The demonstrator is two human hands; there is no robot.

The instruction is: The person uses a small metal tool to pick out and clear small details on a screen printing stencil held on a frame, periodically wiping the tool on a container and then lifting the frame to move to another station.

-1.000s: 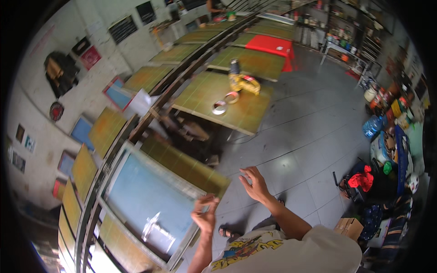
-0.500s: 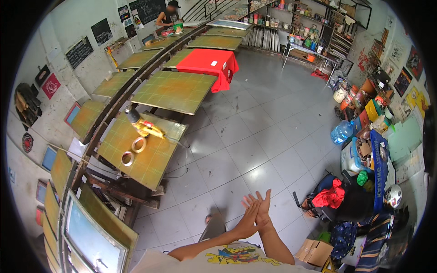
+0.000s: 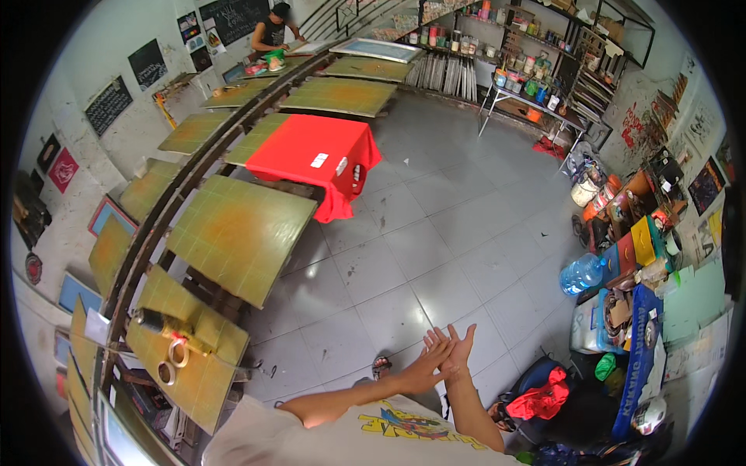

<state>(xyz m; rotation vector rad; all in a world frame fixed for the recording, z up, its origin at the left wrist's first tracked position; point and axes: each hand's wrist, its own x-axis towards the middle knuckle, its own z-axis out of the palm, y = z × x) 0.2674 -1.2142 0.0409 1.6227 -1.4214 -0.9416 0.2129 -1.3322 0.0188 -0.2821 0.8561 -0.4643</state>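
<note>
My left hand lies across the palm of my right hand in front of my body. The fingers of both hands are stretched out, and neither holds anything. To the left, the nearest flat printing board bears a yellow and black heat gun. Beside it are two rolls of tape, one standing close to the other. Farther along the row, a red T-shirt is spread over a board and hangs down over its edge.
A long rail carries boards on both sides. At the far end a person works beside a green container. Along the right are a blue water jug, a chair with a red cloth and a helmet. Grey floor tiles run between.
The view has moved forward along the row, so the red T-shirt appears nearer and the heat gun has slid lower left. My hands stay together, the left shifting slightly over the right.
</note>
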